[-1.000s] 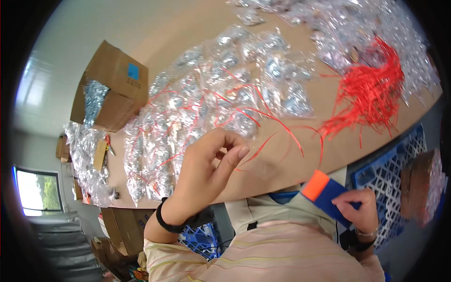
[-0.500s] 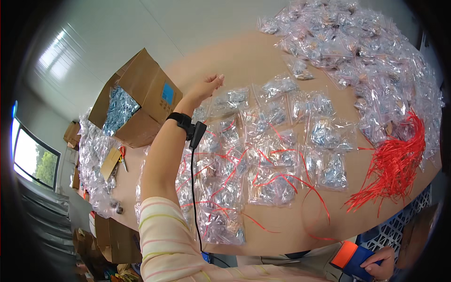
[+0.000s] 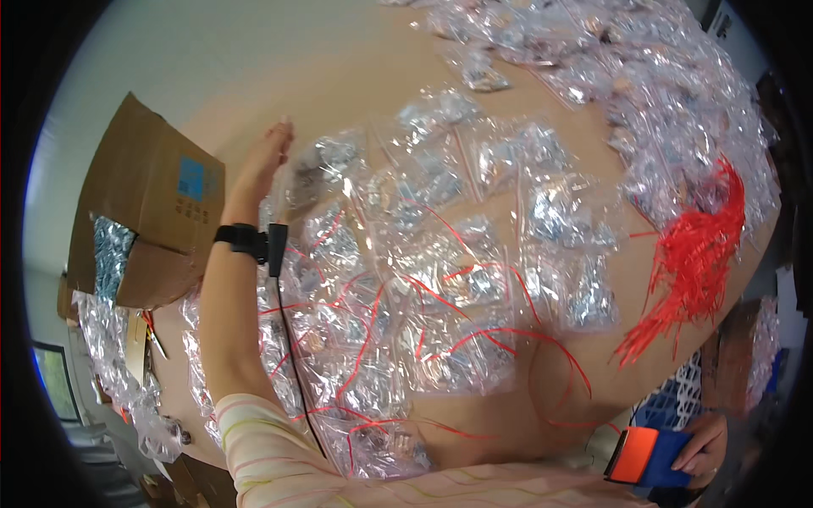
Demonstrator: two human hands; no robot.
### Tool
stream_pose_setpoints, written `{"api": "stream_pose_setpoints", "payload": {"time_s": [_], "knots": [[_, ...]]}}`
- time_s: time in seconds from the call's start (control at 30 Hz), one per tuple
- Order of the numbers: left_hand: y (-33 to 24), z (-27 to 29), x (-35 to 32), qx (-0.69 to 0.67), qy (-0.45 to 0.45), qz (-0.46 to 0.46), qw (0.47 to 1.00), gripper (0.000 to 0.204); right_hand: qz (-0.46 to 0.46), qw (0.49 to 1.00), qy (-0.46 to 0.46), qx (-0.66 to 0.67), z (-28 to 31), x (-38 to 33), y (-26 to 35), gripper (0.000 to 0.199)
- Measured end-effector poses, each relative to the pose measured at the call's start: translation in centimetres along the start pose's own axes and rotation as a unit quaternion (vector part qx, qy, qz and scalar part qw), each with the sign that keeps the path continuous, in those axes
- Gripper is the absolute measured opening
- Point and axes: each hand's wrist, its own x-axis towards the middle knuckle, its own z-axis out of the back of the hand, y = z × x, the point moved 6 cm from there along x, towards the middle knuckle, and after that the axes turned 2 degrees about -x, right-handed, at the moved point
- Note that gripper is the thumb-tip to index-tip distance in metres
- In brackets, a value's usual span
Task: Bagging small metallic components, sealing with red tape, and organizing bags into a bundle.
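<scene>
My left hand reaches over the far left of the brown table, beside a clear bag of small parts. Its fingers are slightly blurred, loosely stretched, and hold nothing I can see. A black strap with a clip-like device and cable sits on that wrist. At the lower right, my right hand grips a flat blue-and-orange block with a dark edge. Clear bags of small parts lie in rows, with loose red strips strewn across them. One strip trails toward the block.
Left of my arm stands an open cardboard box with shiny bluish packets inside. Scissors lie below it. A large heap of bagged parts covers the far right, with a bundle of red strips at its near side.
The view has turned, so the box and bags appear farther left. My left hand's fingers look straighter than before. My right hand still holds the block.
</scene>
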Motion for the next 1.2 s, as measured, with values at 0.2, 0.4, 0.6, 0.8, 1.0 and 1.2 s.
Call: {"api": "stream_pose_setpoints", "payload": {"time_s": [0.2, 0.4, 0.6, 0.8, 1.0, 1.2], "knots": [[-10.6, -11.0, -13.7, -0.184, 0.291, -0.064, 0.937, 0.027, 0.051, 0.978, -0.194, 0.05, 0.1, 3.1, 1.0, 0.014], [-11.5, -20.8, -29.3, -0.112, 0.398, 0.065, 0.908, 0.01, 0.142, 0.947, -0.276, 0.083, -1.4, -1.3, 0.7, 0.015], [-10.9, -23.4, -34.9, -0.065, 0.359, 0.103, 0.926, 0.013, 0.223, 0.939, -0.252, 0.074, -3.0, -6.7, -0.2, 0.019], [-11.0, -25.7, -36.6, -0.06, 0.262, 0.076, 0.96, 0.014, 0.191, 0.926, -0.322, 0.054, -2.7, -10.3, -1.8, 0.021], [-10.4, -27.5, -35.5, 0.084, 0.283, -0.01, 0.955, 0.014, 0.177, 0.922, -0.344, 0.022, -1.7, -13.5, -2.4, 0.019], [-12.7, -30.7, -34.6, 0.279, 0.369, -0.129, 0.877, 0.016, 0.163, 0.93, -0.33, 0.025, -1.8, -14.9, -3.2, 0.017]]}}
